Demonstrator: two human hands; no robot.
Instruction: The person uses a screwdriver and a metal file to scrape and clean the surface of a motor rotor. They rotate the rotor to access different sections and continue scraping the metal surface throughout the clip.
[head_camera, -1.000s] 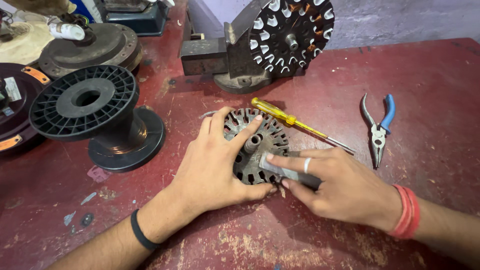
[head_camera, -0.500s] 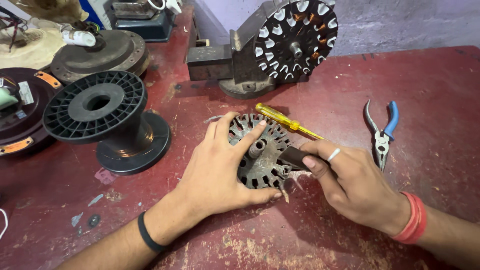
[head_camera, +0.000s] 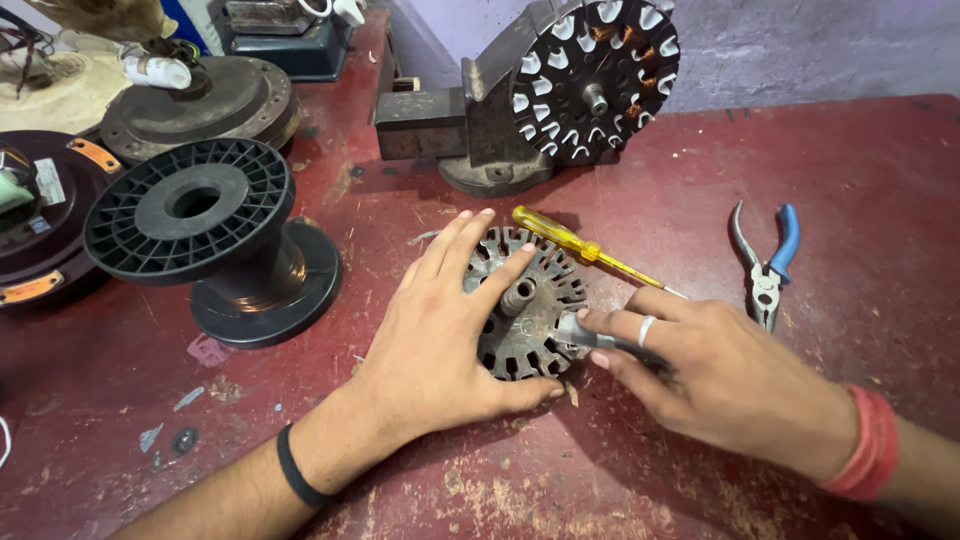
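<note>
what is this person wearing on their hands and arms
Both forearms are bare, with no sleeves or gloves. The left hand has a thin black band at the wrist. The right hand has a plain silver ring on one finger and thick red-orange thread bands around the wrist.

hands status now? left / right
Left hand: open, flat on the slotted metal core, pinning it to the table.
Right hand: closed on a small grey tool, tip at the core's edge.
</note>
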